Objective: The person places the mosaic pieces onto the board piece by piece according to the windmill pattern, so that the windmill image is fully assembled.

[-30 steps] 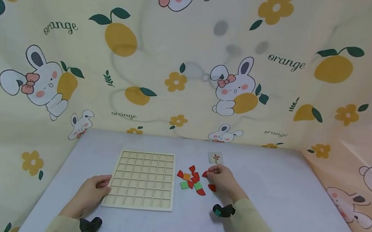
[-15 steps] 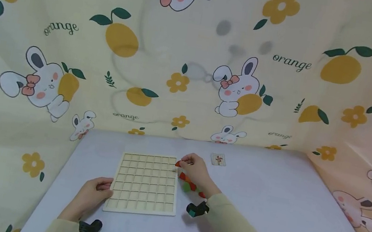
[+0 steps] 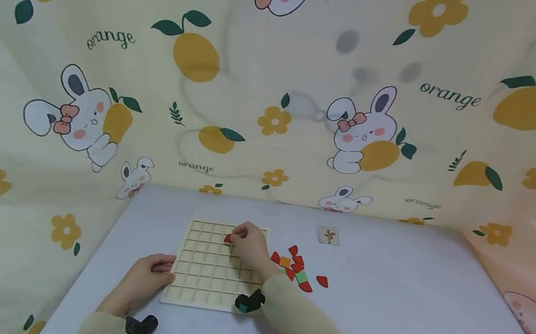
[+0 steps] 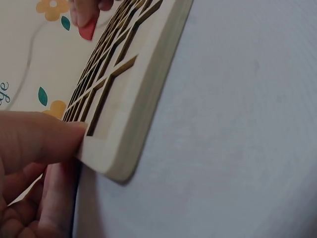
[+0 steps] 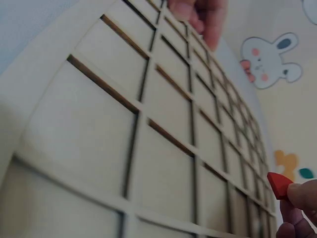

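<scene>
A pale wooden grid board (image 3: 201,281) with square cells lies flat on the table. My left hand (image 3: 144,281) pinches its left edge near the front corner; in the left wrist view the thumb (image 4: 44,136) presses the top of the rim and fingers curl below. Over the far part of the board, my right hand (image 3: 250,248) pinches a red quarter-round tile (image 5: 280,185) between thumb and fingertips. That tile hangs close over the cells in the right wrist view. Parts of the board's right side are hidden under the right hand and forearm.
Right of the board lies a loose cluster of red tiles (image 3: 305,286), an orange square tile (image 3: 285,262) and a green tile (image 3: 302,276). One red tile (image 3: 322,281) lies apart. A small pattern card (image 3: 329,235) rests farther back. A printed curtain (image 3: 251,72) hangs behind the table.
My right hand has carried the red tile leftward from the cluster to over the board. The left hand keeps its grip on the board's edge. The head view has shifted slightly.
</scene>
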{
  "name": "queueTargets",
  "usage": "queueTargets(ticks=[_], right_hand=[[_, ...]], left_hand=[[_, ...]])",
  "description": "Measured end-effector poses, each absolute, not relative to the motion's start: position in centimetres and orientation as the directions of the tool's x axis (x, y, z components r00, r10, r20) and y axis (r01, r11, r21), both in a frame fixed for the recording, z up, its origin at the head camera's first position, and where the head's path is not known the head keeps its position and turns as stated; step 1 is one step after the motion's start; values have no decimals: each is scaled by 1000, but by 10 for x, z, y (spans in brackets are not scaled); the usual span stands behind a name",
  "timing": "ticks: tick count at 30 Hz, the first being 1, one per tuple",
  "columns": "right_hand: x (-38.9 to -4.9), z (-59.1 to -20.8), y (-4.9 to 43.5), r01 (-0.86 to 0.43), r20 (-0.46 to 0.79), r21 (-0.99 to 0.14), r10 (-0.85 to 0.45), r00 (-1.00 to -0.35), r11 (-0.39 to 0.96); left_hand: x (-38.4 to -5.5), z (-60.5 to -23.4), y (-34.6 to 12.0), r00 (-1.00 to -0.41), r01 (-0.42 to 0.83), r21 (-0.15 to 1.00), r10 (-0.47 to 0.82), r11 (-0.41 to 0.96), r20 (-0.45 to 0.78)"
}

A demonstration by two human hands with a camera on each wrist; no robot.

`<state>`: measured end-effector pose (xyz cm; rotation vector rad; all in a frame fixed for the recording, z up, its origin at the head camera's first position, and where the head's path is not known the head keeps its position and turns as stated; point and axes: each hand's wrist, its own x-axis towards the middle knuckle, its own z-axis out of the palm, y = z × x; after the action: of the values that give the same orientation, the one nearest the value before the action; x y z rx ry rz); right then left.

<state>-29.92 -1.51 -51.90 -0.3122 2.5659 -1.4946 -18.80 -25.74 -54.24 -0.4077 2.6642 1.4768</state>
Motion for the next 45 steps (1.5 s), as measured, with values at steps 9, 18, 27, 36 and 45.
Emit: queueTargets(ticks=[9, 18, 27, 36, 45], right_hand=[[-301, -530, -30, -121, -3, -810, -211, -978, 574], [-303, -531, -29, -182, 13, -730, -253, -967, 659], [-293, -525, -19, -206, 9, -733, -293, -956, 648], [-279, -504, 23, -180, -10, -805, -316, -949, 566], [-275, -494, 89, -83, -40, -795, -188, -981, 600]], left_hand=[[-189, -543, -256, -959, -272, 823, -206, 499, -192], [-190, -542, -254, -959, -273, 826, -203, 494, -196], [-188, -540, -252, -962, -269, 830, -183, 488, -204], [-186, -542, -260, -966, -256, 826, -169, 502, -196], [-185, -537, -256, -962, -273, 828, -159, 490, -222]])
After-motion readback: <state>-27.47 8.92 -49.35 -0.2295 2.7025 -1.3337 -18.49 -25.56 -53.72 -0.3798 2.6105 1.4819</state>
